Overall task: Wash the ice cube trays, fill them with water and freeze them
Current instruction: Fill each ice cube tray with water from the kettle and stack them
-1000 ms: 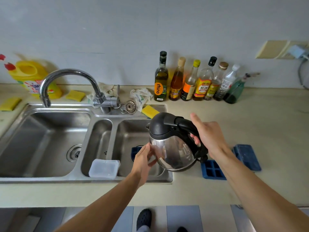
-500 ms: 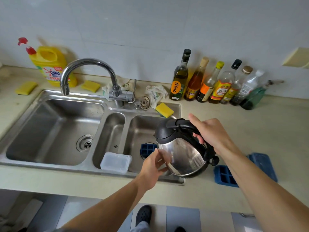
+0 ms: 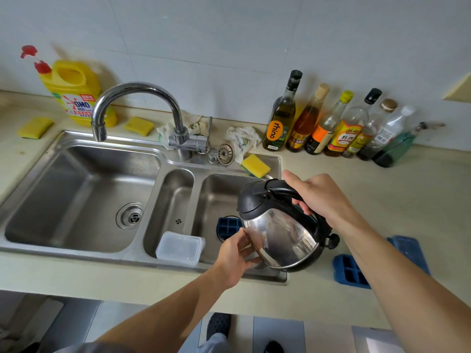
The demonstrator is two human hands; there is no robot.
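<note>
The pale desk (image 3: 382, 200) carried a three-basin steel sink (image 3: 76, 189). Over the right basin a steel kettle (image 3: 280, 235) hung tilted, its lid end lowered toward the left. The right hand (image 3: 321, 197) held the black handle, its grip curled closed round it. The left hand (image 3: 234, 256) lay against the lower steel wall, its grip spread and fingers nearly straight, steadying rather than clasping. One blue ice cube tray (image 3: 228, 225) lay on the floor of the right basin, partly hidden behind the kettle. A second blue tray (image 3: 349, 271) sat on the desk just right of the sink, partly behind the right forearm. Across the preceding second the kettle's tilt and both grips had scarcely altered; only the view had swung leftward. No stream was discernible, so the pour into the basin tray probably had not begun, and freezing was yet to come.
</note>
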